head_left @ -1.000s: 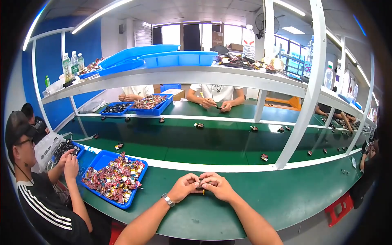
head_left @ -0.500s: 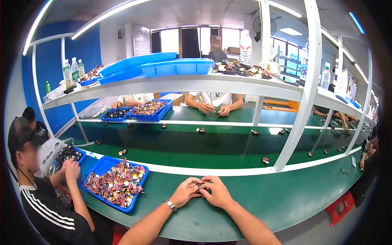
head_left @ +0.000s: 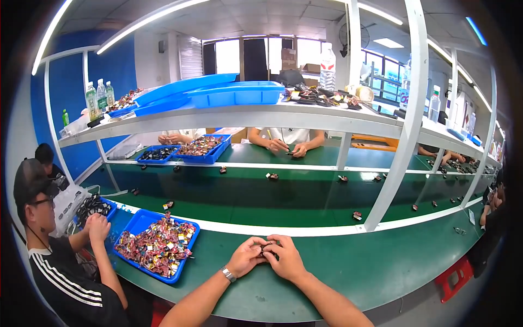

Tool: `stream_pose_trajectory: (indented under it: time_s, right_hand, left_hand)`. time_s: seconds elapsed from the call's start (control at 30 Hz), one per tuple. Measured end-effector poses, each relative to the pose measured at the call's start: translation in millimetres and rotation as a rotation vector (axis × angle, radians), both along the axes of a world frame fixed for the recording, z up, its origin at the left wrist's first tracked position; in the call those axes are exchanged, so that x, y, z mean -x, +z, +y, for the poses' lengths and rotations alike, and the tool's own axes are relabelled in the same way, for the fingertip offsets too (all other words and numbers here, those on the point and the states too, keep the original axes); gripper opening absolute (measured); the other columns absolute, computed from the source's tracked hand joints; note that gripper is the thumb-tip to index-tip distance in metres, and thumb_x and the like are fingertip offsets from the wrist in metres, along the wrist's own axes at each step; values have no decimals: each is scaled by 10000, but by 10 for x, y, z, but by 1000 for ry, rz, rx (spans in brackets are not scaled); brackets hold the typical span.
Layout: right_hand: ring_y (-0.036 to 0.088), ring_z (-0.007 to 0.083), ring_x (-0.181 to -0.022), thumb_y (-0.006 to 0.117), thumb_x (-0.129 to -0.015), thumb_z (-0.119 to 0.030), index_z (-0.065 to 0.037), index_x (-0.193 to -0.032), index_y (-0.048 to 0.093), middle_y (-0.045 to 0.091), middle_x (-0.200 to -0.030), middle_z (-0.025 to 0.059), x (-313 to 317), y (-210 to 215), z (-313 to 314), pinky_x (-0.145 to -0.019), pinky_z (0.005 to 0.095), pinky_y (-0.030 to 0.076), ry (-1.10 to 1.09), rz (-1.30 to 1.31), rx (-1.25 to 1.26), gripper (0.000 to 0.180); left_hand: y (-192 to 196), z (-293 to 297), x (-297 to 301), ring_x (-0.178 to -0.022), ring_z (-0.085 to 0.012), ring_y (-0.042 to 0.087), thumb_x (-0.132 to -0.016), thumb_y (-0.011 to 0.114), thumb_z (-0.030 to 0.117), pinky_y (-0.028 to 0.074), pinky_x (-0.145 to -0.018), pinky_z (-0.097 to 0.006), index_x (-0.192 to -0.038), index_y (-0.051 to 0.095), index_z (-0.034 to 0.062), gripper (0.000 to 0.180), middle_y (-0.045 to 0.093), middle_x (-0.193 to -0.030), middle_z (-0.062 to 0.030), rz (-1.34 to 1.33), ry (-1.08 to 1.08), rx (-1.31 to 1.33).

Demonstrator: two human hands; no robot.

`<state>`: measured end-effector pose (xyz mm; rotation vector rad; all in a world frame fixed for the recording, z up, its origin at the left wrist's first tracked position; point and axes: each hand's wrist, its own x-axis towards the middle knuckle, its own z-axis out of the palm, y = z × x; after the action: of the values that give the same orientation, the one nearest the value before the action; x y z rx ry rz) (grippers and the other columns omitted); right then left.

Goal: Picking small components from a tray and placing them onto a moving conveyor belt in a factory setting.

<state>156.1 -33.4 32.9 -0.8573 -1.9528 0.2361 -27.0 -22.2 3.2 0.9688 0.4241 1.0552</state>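
Head view: I've got my left hand point(head_left: 248, 256) and right hand point(head_left: 284, 258) curled together around a small dark part point(head_left: 268, 250) just above the green table point(head_left: 348, 267), near its front edge. It looks light, rigid, fiddly; fingertip pinching at its ends suits. Blue tray point(head_left: 143, 222) of parts sits left.

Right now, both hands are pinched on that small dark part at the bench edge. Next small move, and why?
Probably keep pressing the small dark part together between the left hand and right hand, then set it on the green belt. Both hands' fingertips close on it above the green bench, and similar small pieces lie spaced along the belt.
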Motion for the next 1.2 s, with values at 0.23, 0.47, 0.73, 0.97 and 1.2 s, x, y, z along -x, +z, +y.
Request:
stream_pose_trajectory:
  time_s: [0.23,0.47,0.73,0.97,1.2]
  right_hand:
    - [567,260,-1039,740,-727,-53,-75,-882,714,604,-1121,84,29,24,-35,-855,374,501,17,118,49,159]
    - [568,266,-1047,735,-725,-65,-72,-882,715,604,-1123,79,8,73,-48,-858,370,507,-10,44,-44,158]
    - [533,286,-1107,720,-753,-62,-64,-896,710,588,-1192,89,-25,97,-27,-901,385,482,103,36,-3,143]
    - [532,294,-1116,708,-760,-59,-56,-904,700,587,-1185,97,-3,98,-52,-907,383,481,48,1,-19,145]
    - [532,297,-1118,730,-736,-52,-60,-892,694,589,-1179,97,33,128,-84,-903,390,483,59,42,-46,160]
  left_hand:
    - [-5,8,3,-1178,-250,536,-979,494,108,442,-1009,-461,-1164,503,63,190,519,-1322,-147,-41,-22,8]
    - [-12,-4,-1,-1150,-224,553,-987,479,104,463,-992,-424,-1169,502,54,190,528,-1317,-141,-45,-13,17]
    - [-13,13,26,-1175,-242,541,-976,524,119,452,-1000,-459,-1129,515,69,162,513,-1337,-148,-65,-29,6]
    - [32,-6,25,-1182,-238,528,-965,542,111,438,-1009,-472,-1105,525,72,146,506,-1347,-143,-112,-64,55]
    - [-7,4,49,-1179,-225,531,-970,522,80,434,-1019,-446,-1080,540,70,112,501,-1360,-137,-150,-66,33]
